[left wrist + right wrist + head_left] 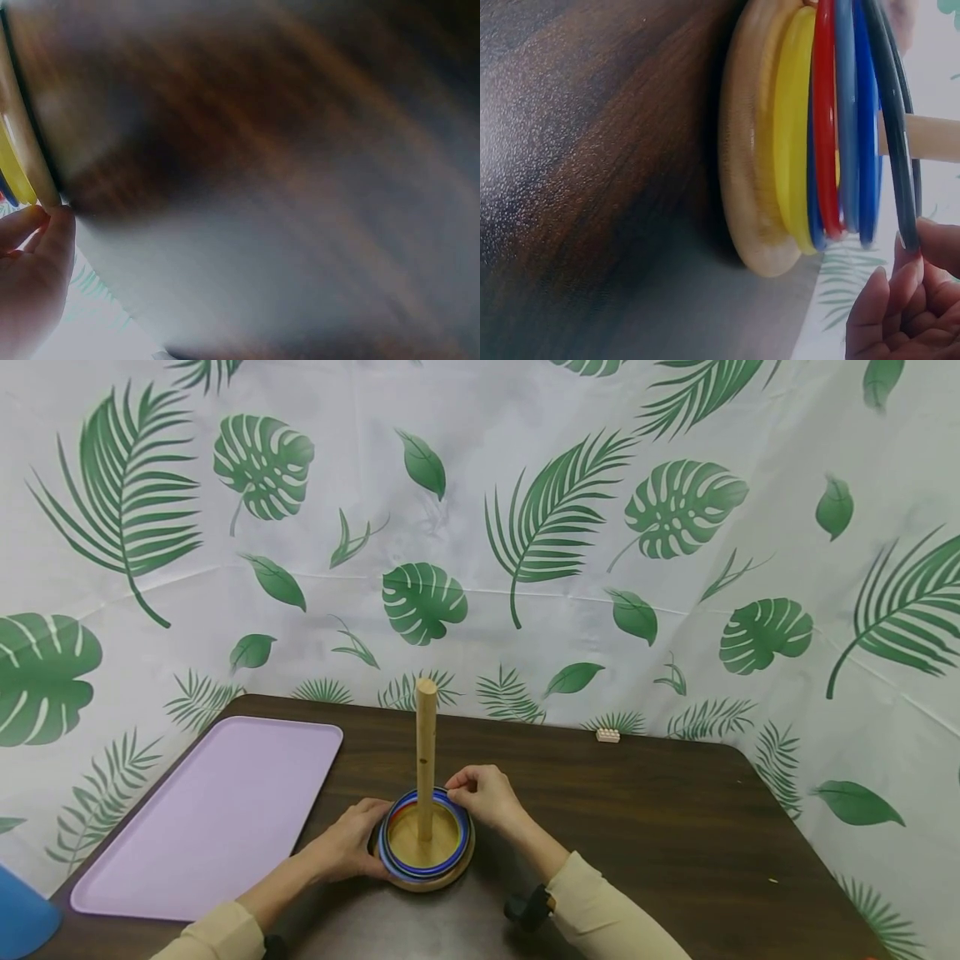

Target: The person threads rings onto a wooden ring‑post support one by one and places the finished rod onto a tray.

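Observation:
A wooden stand with a round base [442,878] and an upright peg [425,735] sits on the dark table [637,827]. Several thin rings [460,847] lie stacked on the base around the peg. In the right wrist view they show as yellow [791,135], red [823,112] and blue [866,150], with a dark ring [891,127] on top. My right hand [480,793] pinches that dark ring at its far right edge, its fingertips [907,262] on the rim. My left hand [351,846] grips the base's left side; its fingertips [45,225] touch the wooden edge [34,150].
A lilac tray [210,814] lies to the left of the stand. A small wooden brick [608,735] sits at the table's back edge. A blue object [22,918] shows at the bottom left corner. A leaf-print backdrop surrounds the table.

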Demonstrator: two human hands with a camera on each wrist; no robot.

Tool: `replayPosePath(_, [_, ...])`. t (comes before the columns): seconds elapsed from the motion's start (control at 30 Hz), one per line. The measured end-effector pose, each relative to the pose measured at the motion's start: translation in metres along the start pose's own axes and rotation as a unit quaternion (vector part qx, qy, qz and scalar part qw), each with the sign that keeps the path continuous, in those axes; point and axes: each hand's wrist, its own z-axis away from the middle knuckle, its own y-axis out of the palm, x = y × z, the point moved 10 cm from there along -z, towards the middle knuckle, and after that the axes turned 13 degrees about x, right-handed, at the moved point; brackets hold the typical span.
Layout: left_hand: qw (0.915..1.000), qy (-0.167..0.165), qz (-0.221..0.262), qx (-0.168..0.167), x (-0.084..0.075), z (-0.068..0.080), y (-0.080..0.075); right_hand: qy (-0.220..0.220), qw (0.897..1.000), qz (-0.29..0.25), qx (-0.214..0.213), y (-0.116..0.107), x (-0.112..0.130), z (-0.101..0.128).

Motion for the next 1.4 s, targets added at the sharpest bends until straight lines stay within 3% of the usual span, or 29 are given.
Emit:
replayPosePath(0.6, [1.0000,0.003,-0.003,-0.003,0.000,-0.001,0.000,-0.006,1.000,0.006,-0.027,-0.001,-0.008,-0.003])
replayPosePath(1.4, [1.0000,0.001,0.008,0.002,0.001,-0.001,0.001,-0.001,1.000,-0.017,-0.018,0.002,-0.014,0.000])
